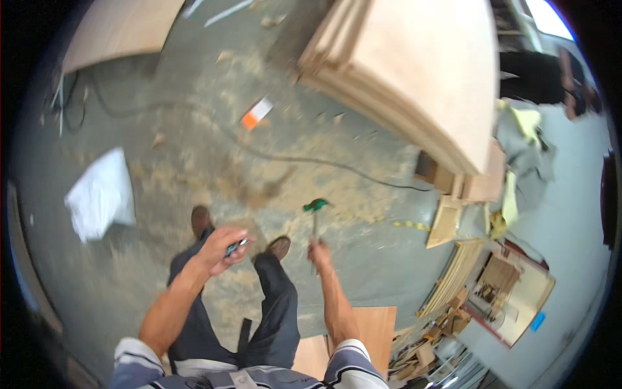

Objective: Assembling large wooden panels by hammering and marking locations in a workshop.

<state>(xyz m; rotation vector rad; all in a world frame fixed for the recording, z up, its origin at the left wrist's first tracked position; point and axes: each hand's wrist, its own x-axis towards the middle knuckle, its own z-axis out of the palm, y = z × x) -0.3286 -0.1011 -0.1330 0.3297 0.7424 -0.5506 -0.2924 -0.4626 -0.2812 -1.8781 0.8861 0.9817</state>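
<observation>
My right hand [319, 251] is closed round the thin grey handle of a hammer [315, 205], whose green head points up and away from me. My left hand [220, 250] is closed on a small dark teal object [234, 247] with a shiny tip; its kind cannot be made out. Both hands are in the air in front of my legs, apart from each other, with the floor beneath them.
Sawdust lies over the grey floor [278, 175]. A dark cable [304, 159] crosses it, near an orange-and-white box [257, 114]. A white bag [103, 194] lies at left. Stacked wooden boards [414, 71] stand far right, with wood scraps [421, 355] lower right. Another person [544, 78] is beyond.
</observation>
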